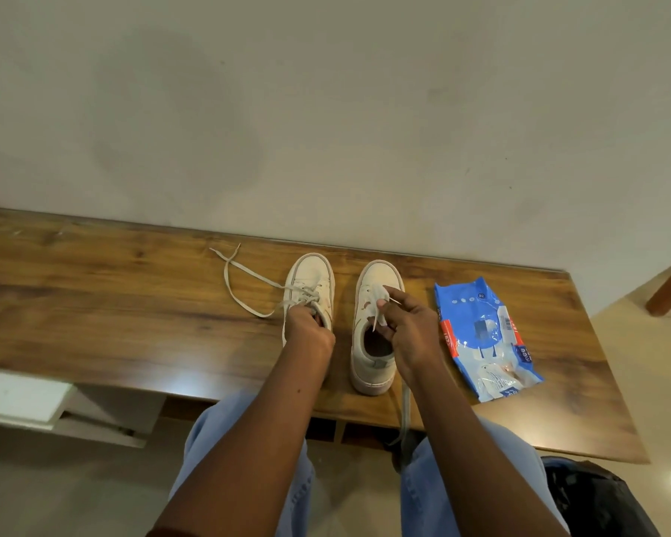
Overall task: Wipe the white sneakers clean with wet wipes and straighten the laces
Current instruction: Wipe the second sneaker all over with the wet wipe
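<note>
White right shoe [380, 275] pointed away; our right hand [407, 331] pinched its lace [375, 322], left hand [307, 331] gripped the other shoe [312, 271].

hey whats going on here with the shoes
A seated person is working at a wooden table, tidying the laces of two white shoes. The left hand grips the left sneaker at its opening, and its loose laces trail across the table to the left. The right hand pinches a lace over the tongue of the right sneaker beside it. A blue pack of wet wipes lies to the right, untouched. No wipe shows in either hand.
</note>
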